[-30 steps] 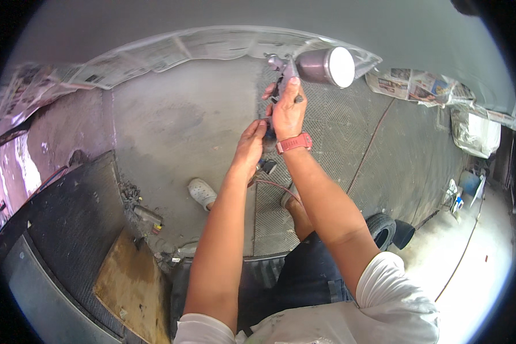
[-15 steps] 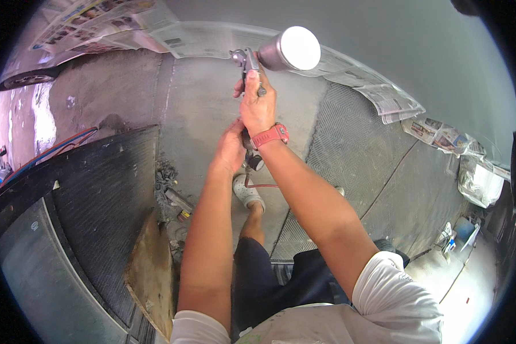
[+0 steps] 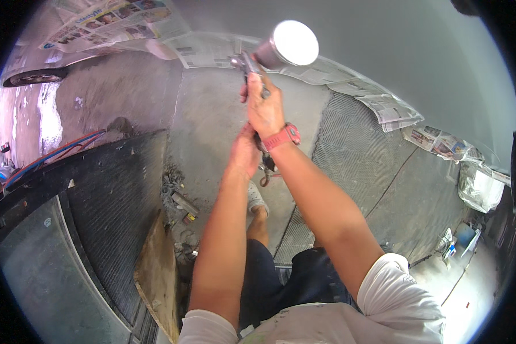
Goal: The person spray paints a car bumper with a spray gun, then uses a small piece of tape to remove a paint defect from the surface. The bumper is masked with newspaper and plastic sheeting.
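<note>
Gun [image 3: 250, 64] moved left along grey panel [image 3: 395, 63]; farther-left stretch now nearest. Right hand [image 3: 266, 110] gripping gun; left hand [image 3: 245, 152] by gun's base, grip unclear.

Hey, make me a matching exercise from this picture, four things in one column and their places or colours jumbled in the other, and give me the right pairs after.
Things:
1. Spray gun
2. Wristwatch
3. Wooden board
4. Newspaper

Places and colours:
A. Brown, at the lower left of the picture
B. Along the edge of the large grey panel
C. In the right hand
D. Reddish pink

Right pairs: 1-C, 2-D, 3-A, 4-B
</note>
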A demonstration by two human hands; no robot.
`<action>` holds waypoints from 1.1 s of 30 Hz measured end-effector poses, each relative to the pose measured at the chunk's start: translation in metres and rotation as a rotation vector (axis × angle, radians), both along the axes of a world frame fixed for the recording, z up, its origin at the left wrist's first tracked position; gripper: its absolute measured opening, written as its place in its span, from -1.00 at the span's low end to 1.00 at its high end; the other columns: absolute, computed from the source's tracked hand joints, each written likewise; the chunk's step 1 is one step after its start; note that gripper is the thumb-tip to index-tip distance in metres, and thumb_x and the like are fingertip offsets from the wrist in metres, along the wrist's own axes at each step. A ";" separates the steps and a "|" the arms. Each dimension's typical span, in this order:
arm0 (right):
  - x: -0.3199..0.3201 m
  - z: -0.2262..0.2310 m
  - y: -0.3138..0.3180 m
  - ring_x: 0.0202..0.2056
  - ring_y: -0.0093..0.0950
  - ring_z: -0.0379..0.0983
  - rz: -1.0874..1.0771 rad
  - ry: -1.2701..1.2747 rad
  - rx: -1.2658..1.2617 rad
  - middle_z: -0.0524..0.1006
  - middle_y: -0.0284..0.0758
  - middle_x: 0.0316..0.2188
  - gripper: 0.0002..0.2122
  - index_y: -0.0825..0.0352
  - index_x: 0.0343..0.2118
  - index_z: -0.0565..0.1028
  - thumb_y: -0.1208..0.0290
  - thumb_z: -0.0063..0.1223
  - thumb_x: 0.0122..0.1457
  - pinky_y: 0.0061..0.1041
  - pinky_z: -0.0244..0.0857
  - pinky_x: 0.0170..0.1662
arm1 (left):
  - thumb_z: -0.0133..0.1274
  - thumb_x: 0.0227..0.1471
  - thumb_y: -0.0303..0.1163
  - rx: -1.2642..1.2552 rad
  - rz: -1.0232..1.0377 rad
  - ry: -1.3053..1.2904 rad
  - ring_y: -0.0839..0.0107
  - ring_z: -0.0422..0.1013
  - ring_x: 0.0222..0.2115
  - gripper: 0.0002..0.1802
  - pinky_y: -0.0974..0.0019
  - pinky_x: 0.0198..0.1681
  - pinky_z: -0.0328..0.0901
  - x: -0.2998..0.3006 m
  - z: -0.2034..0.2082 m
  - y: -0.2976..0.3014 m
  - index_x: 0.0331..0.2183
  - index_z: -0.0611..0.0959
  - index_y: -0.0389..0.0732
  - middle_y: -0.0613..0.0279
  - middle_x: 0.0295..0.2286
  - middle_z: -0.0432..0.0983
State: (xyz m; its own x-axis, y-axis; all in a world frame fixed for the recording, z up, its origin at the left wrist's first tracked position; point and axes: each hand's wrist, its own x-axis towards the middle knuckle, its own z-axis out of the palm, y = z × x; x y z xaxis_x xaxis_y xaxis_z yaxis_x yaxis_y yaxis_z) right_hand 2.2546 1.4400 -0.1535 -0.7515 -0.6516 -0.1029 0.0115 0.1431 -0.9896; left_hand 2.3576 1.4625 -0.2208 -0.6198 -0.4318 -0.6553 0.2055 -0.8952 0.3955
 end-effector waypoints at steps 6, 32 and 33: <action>-0.057 0.004 0.114 -0.56 -0.62 0.37 -0.194 0.106 0.098 0.51 -0.39 -0.54 -0.50 0.37 0.14 0.50 -0.01 -0.18 0.49 -0.52 0.26 -0.50 | -0.12 0.42 0.03 -0.093 -0.298 -0.061 0.21 0.14 0.35 -0.34 0.16 0.42 -0.05 -0.045 0.008 0.095 0.33 0.34 -0.19 0.12 0.33 0.25; -0.353 0.016 0.578 -0.71 -0.61 0.32 -0.675 0.108 0.197 0.54 -0.32 -0.58 -0.47 0.38 -0.30 0.50 -0.06 -0.28 0.51 -0.55 0.19 -0.62 | 0.13 0.24 0.14 -0.138 -1.101 -1.218 -0.09 0.28 0.28 -0.07 0.03 0.33 0.15 0.206 0.075 0.443 0.30 0.32 -0.43 -0.26 0.23 0.33; -0.362 0.017 0.590 -0.66 -0.59 0.37 -0.670 0.094 0.222 0.55 -0.32 -0.55 -0.45 0.39 -0.25 0.50 -0.09 -0.30 0.51 -0.56 0.22 -0.63 | 0.13 0.23 0.16 -0.125 -1.158 -1.208 -0.10 0.24 0.31 -0.03 0.03 0.36 0.12 0.196 0.077 0.446 0.32 0.28 -0.43 -0.28 0.27 0.28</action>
